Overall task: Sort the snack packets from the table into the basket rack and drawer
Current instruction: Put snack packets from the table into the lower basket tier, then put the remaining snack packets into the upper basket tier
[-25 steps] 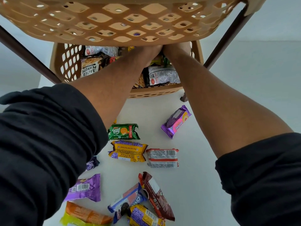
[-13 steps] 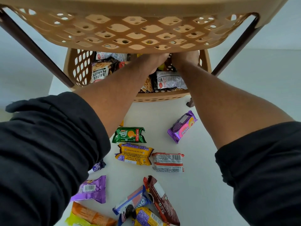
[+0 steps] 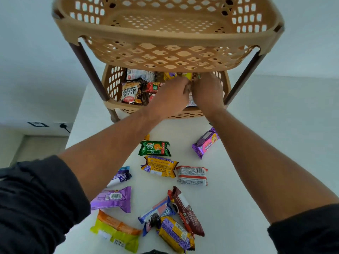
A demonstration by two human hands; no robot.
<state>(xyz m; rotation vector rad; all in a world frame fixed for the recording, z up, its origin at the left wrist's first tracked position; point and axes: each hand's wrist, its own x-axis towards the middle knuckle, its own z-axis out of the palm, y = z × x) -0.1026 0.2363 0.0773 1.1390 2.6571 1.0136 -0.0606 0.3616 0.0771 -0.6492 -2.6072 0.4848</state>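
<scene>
The tan basket rack stands at the table's far end, and its upper basket (image 3: pixel 165 39) holds nothing I can see. The lower basket (image 3: pixel 112 79) holds several packets, among them a salted peanuts pack (image 3: pixel 131 92). My left hand (image 3: pixel 170 98) and my right hand (image 3: pixel 208 92) are side by side inside it, backs up, fingers curled down among the packets. Their fingertips meet a yellow packet (image 3: pixel 189 76). A white packet (image 3: pixel 191 101) shows between the hands. Their grip is hidden.
On the white table (image 3: pixel 229 198) lie several packets: green Good Day (image 3: pixel 155 148), purple (image 3: pixel 205 143), yellow-purple (image 3: pixel 159 166), red-white (image 3: pixel 192 175), another purple (image 3: pixel 113 198), Oreo (image 3: pixel 156 211), brown (image 3: pixel 187 211), orange-lime (image 3: pixel 115 231). Brown rack legs (image 3: pixel 88 70) flank the lower basket.
My view has pulled back and tilted up, showing the inside of the upper basket. Both hands, hidden under it before, now show in the lower basket, close together.
</scene>
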